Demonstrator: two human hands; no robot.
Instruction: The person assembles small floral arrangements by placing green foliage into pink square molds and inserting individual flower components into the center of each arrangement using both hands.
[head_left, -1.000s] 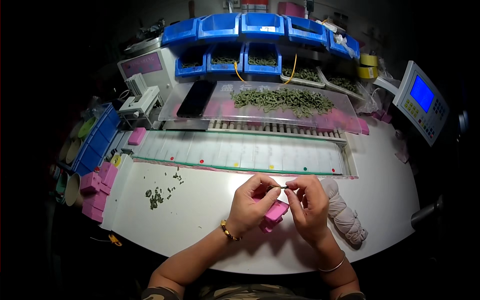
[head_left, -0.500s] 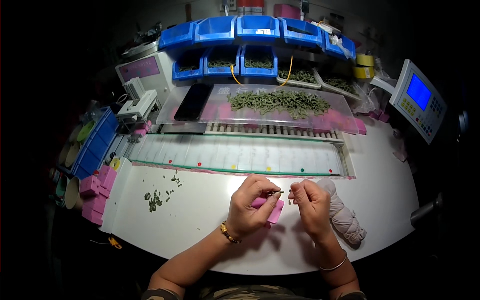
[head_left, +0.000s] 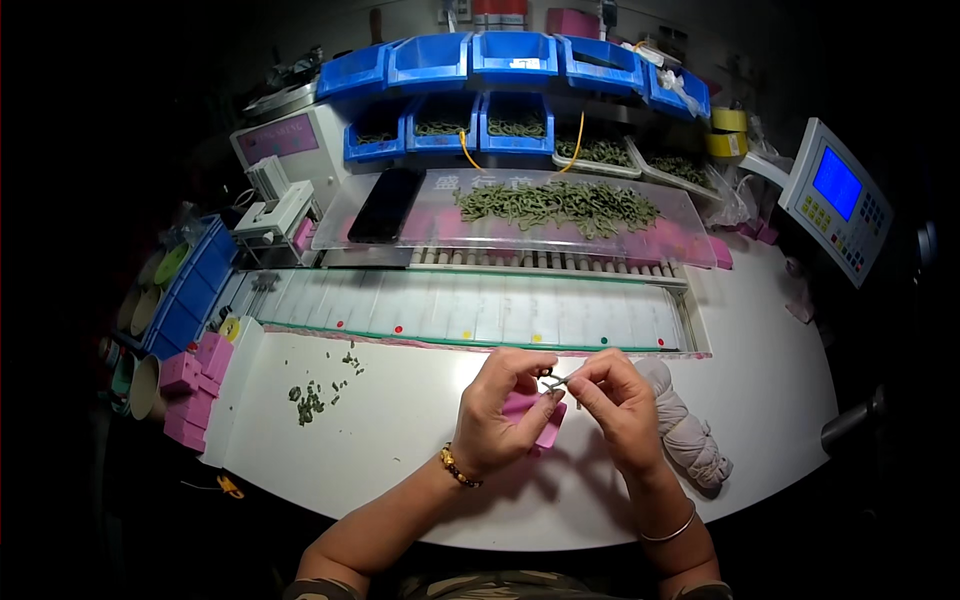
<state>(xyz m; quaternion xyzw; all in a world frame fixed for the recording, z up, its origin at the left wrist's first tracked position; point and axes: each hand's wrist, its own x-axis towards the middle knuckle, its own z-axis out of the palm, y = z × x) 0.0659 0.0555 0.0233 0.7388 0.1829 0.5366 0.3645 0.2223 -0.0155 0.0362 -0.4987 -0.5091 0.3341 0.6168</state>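
White smooth counter [head_left: 340,470] with a rounded front edge lies brightly lit inside a dark room, and two rows of open blue plastic bins [head_left: 516,56] stand beyond its back edge. Over the front middle of this counter, the person's left hand [head_left: 502,405] is grasping a thin greenish strand [head_left: 555,383] between thumb and forefinger. The right hand [head_left: 620,402] has thumb and index finger closed together on the right end of the same strand, so the strand is located between the fingertips of both hands. Just below the left fingers is a pink box-like block [head_left: 551,432], partly hidden by this hand; whether it is held in the palm or stands on the counter, I cannot tell. Near the right hand, toward the right edge of the counter, lies a pale grey cloth bundle [head_left: 690,432], twisted and long. Toward the left edge, small dark green fragments [head_left: 308,405] are scattered. Behind the hands, a long white segmented strip [head_left: 500,305] runs across the counter, and farther back a clear flat tray [head_left: 688,228] carries a heap of curly green pieces [head_left: 565,205], with a black phone [head_left: 388,205] at its left end
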